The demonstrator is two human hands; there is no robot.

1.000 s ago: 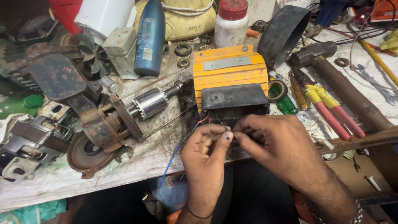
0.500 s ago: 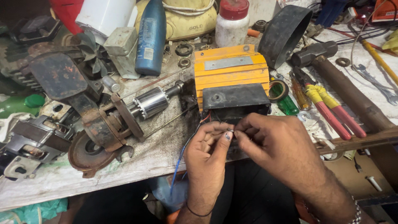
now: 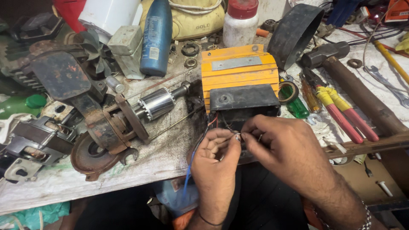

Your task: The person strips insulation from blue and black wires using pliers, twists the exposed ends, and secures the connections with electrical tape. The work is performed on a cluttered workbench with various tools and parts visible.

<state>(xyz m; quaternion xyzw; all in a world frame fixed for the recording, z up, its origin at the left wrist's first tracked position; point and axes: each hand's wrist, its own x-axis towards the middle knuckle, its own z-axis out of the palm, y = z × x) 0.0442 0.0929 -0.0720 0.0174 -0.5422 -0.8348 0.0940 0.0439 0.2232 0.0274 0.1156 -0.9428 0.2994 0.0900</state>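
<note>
An orange ribbed motor housing with a black terminal box lies at the bench's front edge. Thin red and dark wires come out of the box toward me. My left hand and my right hand meet just below the box, their fingertips pinched together on the wire ends. A blue wire hangs down beside my left wrist.
A rusty motor rotor with a shiny core and end cap lies to the left. Behind stand a blue bottle and a white jar with a red lid. Red-handled pliers, a hammer and black tape roll lie right.
Both hands stay at the wires below the black box; the fingertips have shifted slightly, pinching closer together. Nothing else on the bench has moved.
</note>
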